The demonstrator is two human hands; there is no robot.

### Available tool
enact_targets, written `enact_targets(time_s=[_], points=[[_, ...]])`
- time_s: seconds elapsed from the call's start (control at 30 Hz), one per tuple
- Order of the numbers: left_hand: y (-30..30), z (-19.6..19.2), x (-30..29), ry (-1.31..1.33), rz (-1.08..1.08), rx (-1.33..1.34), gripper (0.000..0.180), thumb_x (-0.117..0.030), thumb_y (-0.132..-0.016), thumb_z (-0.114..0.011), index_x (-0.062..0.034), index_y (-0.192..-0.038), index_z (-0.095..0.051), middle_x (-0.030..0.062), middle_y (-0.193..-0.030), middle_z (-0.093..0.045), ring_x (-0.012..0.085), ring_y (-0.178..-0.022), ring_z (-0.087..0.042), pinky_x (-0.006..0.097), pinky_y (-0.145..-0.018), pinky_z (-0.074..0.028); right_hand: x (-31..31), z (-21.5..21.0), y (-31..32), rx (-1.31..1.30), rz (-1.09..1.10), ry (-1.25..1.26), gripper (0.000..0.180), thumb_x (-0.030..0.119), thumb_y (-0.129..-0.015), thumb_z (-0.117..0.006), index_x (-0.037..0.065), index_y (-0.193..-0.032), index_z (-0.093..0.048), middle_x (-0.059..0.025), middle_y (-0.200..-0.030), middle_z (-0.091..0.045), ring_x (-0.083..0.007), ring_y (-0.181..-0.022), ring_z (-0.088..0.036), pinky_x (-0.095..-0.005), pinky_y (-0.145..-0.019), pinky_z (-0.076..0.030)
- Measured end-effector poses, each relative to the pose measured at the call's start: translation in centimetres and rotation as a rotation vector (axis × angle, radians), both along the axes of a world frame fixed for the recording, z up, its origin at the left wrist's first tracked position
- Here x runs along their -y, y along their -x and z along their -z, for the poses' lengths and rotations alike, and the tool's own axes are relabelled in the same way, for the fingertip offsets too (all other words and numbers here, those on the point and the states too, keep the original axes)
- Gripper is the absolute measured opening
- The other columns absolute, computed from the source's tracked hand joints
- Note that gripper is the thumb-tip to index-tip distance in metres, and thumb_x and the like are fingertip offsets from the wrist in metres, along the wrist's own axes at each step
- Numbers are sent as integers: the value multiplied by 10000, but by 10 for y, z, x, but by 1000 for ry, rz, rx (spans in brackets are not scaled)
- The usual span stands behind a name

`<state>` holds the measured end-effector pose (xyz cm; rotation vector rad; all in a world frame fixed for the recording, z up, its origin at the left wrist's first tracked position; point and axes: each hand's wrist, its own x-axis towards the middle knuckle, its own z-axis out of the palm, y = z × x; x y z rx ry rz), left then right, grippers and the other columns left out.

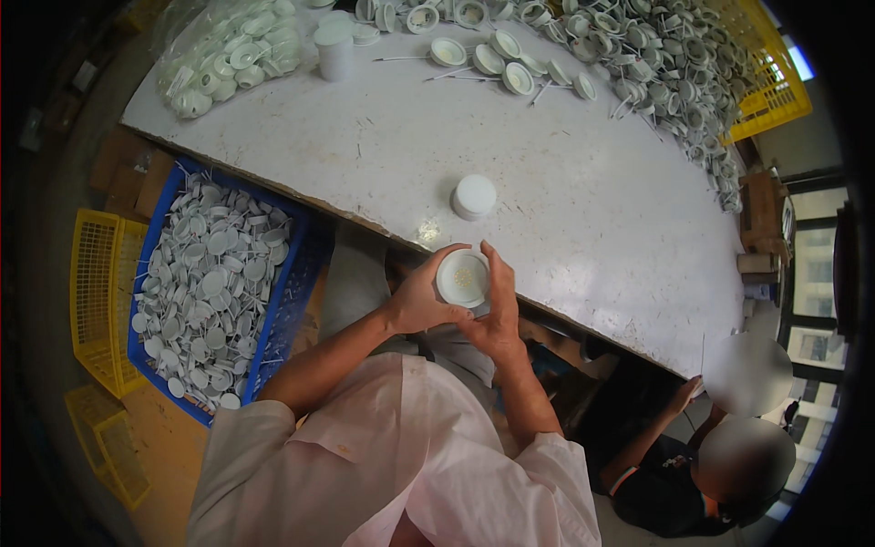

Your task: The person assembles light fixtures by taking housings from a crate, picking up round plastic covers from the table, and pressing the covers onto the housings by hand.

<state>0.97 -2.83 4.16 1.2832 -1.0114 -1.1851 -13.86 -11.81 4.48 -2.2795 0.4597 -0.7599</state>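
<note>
Just off the near edge of the worktop [583, 237], the left hand [421, 299] and right hand [497, 314] both close around a small white round housing [462, 278], seemingly light, rigid plastic, best gripped by its rim.

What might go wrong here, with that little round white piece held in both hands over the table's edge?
1. The round white piece is held by the left hand and right hand just off the table edge; a slip would likely drop it into the lap or onto the floor.
2. The short white stack stands close by; a reaching arm might knock it over.
3. The blue crate is heaped with flat white parts, so a nudge could spill some.
</note>
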Motion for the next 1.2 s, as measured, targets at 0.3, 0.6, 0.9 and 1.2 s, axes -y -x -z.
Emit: enact_targets(time_s=[0.3, 0.6, 0.9, 1.2], points=[[-20, 16, -26, 14, -256, -75, 916, -124, -617, -835, -38, -1379, -335, 117, -1276, -505, 193, -1197, -473, 322, -1016, -384, 51, -2, -23, -48, 314, -451, 679, 142, -721, -752, 39, -1325, -459, -151, -1200, -550, -220, -990, -572, -333, -791, -497], [-19, 11, -29, -57, -322, 76, 884, -102, -630, -804, -65, -1377, -334, 160, -1267, -513, 252, -1209, -485, 338, -1016, -391, 99, 17, -71, -286, 489, -395, 493, 371, -746, -757, -15, -1031, -645, -65, -781, -623, -144, -677, -571, -283, -635, -482], [-17, 15, -34, -54, -328, 178, 872, -74, -635, -821, -47, -1365, -345, 118, -1240, -529, 202, -1165, -507, 322, -994, -412, 98, 18, -67, -22, 506, -649, 287, 224, -822, -708, -25, -949, -641, -32, -737, -609, -93, -631, -537, -225, -590, -441], [-15, 19, -35, -34, -304, 121, 872, -47, -649, -813, -20, -1371, -325, 106, -1248, -518, 178, -1168, -497, 316, -996, -412, 93, 30, -30, 320, 405, -1256, 200, 140, -922, -557, -5, -1060, -553, -54, -829, -621, -99, -657, -568, -197, -518, -487]])
